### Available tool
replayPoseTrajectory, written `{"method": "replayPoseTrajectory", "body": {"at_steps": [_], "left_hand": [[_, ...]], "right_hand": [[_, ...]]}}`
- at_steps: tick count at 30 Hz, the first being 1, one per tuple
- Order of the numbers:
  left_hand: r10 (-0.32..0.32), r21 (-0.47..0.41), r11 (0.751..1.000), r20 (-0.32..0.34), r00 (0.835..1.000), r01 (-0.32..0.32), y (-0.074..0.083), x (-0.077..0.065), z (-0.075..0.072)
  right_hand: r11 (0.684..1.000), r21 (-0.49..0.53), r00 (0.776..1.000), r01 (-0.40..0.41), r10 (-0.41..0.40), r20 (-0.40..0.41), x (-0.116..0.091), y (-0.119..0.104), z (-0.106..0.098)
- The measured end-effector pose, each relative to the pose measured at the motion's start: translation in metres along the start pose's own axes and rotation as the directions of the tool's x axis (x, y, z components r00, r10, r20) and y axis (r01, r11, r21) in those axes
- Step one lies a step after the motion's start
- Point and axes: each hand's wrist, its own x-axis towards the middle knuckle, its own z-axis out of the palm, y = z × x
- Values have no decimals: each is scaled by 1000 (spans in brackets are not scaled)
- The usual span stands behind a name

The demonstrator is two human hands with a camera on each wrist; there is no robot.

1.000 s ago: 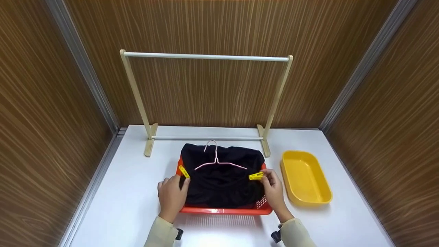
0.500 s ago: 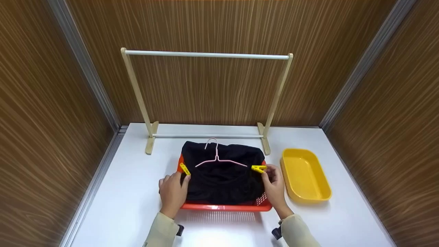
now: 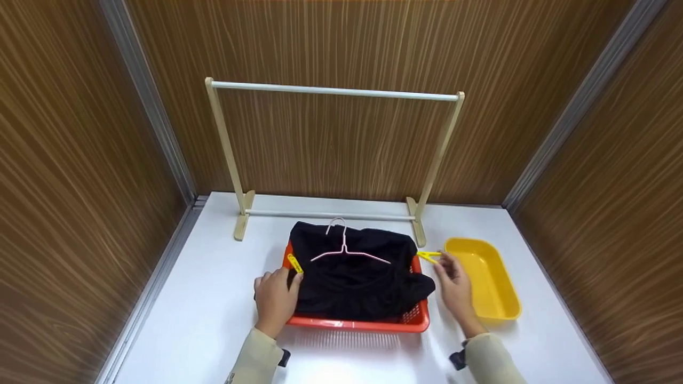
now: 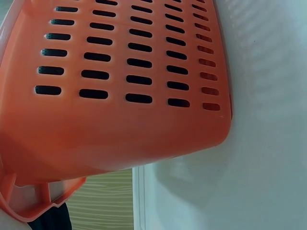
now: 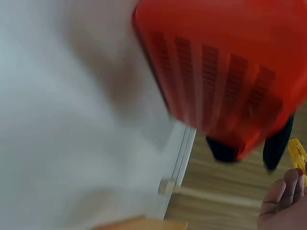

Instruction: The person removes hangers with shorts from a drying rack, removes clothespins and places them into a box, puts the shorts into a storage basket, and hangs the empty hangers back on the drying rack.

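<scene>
A black T-shirt (image 3: 347, 298) fills the red plastic basket (image 3: 352, 324), its neckline facing up and its right sleeve draped over the basket's right rim. Part of a pink clothes hanger (image 3: 344, 253) shows above the neckline. My left hand (image 3: 276, 296) grips the shirt's left side at the basket rim, fingertips hidden from view. Beside that thumb, a yellow clothespin (image 3: 295, 263) sits at the shirt's left shoulder. My right hand (image 3: 454, 282), off the basket's right side, pinches a second yellow clothespin (image 3: 428, 256) between thumb and fingers.
A yellow tray (image 3: 511, 290) stands on the white table to the right, partly behind my right hand. Behind the basket rises a wooden garment rack with a white top rail (image 3: 336, 91). Wood-patterned walls (image 3: 347, 154) enclose the table at the back and sides.
The right clothespin has come away from the shirt and moved right in my right hand. The shirt's right sleeve now spreads over the basket rim. My left hand keeps its place on the shirt.
</scene>
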Motion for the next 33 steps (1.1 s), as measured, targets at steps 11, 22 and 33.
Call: {"method": "replayPoseTrajectory", "body": {"at_steps": [11,22,33], "left_hand": [[22,-3,1000,-45,999,-22,1,3,1],[13,-1,1000,-37,999,-13,0,2,3],[0,3,1000,-24,1000,0,0,0,1]], "right_hand": [[957,-249,988,-147,155,15,39,61,-71],[822,-519,923,-236,356,143,48,87,-114],[748,-558,833,-359,527,170,54,99,-123]]}}
